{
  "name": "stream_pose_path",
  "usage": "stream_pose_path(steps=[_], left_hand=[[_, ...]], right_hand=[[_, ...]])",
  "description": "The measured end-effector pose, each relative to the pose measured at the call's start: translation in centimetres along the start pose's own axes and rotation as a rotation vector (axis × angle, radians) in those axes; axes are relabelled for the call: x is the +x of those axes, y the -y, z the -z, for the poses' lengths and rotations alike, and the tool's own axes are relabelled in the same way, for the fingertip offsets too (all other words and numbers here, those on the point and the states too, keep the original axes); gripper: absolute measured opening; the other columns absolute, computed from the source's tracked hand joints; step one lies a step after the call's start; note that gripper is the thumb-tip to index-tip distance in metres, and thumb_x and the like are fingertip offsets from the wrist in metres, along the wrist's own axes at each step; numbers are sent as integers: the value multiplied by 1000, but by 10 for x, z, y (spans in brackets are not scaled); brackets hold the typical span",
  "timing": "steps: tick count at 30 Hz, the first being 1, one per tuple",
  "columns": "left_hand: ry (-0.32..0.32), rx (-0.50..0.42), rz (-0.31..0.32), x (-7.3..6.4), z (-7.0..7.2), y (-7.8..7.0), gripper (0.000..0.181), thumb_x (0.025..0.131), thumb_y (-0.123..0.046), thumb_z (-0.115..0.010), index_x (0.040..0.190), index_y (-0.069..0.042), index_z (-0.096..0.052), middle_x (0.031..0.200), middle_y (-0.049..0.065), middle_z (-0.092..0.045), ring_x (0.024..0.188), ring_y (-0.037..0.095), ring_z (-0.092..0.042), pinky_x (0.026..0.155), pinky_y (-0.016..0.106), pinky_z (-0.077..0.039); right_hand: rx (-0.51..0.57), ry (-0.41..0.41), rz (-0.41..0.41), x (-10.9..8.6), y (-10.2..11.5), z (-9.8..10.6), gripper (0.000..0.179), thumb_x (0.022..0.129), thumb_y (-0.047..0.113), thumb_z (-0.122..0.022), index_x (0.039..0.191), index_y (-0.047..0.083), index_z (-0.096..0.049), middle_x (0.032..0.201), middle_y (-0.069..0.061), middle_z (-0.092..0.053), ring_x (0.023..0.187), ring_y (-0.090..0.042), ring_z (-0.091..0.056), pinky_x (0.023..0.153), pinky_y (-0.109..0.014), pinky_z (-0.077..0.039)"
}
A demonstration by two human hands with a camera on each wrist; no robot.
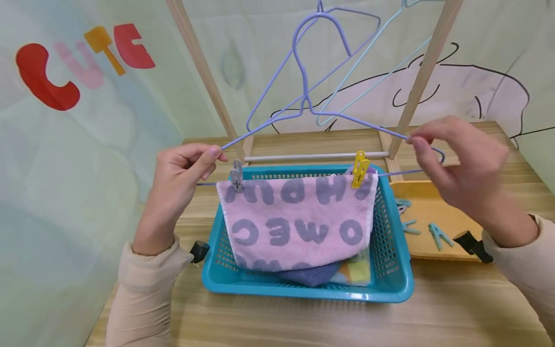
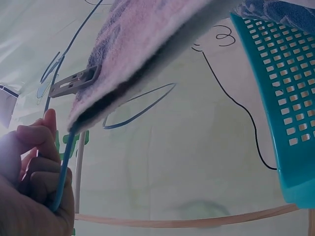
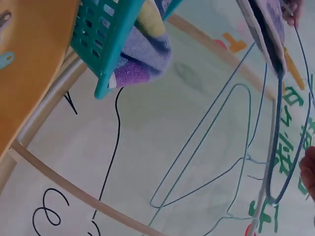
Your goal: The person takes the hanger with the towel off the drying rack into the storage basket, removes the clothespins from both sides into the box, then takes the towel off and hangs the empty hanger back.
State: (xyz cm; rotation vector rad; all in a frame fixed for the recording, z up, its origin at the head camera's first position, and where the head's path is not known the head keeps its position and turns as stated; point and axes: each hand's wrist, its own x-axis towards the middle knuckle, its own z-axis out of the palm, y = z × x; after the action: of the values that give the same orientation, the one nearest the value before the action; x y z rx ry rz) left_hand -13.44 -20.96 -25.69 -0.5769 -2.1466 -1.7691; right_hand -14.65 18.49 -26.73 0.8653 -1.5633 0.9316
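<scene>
A purple-blue clothes hanger (image 1: 305, 103) is held up by both hands over a teal basket (image 1: 308, 293). My left hand (image 1: 179, 185) pinches its left shoulder between thumb and fingers; my right hand (image 1: 464, 168) pinches the right shoulder near the end. Over the hanger's bottom bar hangs a pink towel (image 1: 299, 221) with grey letters, folded across it. A grey clothespin (image 1: 236, 176) clips the towel at the left, a yellow clothespin (image 1: 360, 169) at the right. In the left wrist view the towel (image 2: 142, 44) hangs folded beside the left hand (image 2: 37, 182).
Other cloths (image 1: 314, 274) lie in the basket. To its right, a yellow tray (image 1: 451, 207) holds several teal clothespins (image 1: 440, 235). Behind stands a wooden rack (image 1: 208, 77) with another purple hanger (image 1: 270, 82) and a light blue hanger (image 1: 368, 50). A patterned cloth wall (image 1: 86, 168) stands at left.
</scene>
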Motion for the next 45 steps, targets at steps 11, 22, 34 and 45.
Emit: stream_pose_path(steps=[11, 22, 34, 45], left_hand=[[-8, -9, -8, 2, 1, 0, 20, 98, -8, -65, 89, 7, -74, 56, 5, -43, 57, 16, -33, 50, 26, -20], [17, 19, -6, 5, 0, 4, 21, 99, -12, -64, 92, 5, -74, 58, 4, -44, 55, 17, -30, 50, 28, -20], [-4, 78, 4, 7, -1, 7, 23, 99, -14, -64, 91, 4, -75, 58, 7, -45, 53, 16, -29, 47, 28, -18], [-15, 116, 6, 5, -1, 11, 25, 100, -15, -63, 89, 4, -75, 57, 12, -44, 52, 16, -28, 46, 28, -19]], right_hand=[[-128, 586, -59, 1, 14, -7, 43, 105, 34, -52, 117, -6, -65, 105, -17, -71, 89, -30, -69, 71, -38, -55], [231, 630, -607, 4, 19, -21, 30, 93, -7, -65, 122, 0, -68, 108, -7, -70, 92, -11, -68, 80, -16, -52], [336, 506, -523, -7, 10, -23, 28, 84, -18, -68, 108, -4, -72, 103, -13, -73, 86, -14, -71, 77, -21, -54], [535, 321, -524, -9, 7, -27, 25, 78, -32, -62, 95, -16, -69, 98, -22, -72, 91, -22, -73, 79, -27, -55]])
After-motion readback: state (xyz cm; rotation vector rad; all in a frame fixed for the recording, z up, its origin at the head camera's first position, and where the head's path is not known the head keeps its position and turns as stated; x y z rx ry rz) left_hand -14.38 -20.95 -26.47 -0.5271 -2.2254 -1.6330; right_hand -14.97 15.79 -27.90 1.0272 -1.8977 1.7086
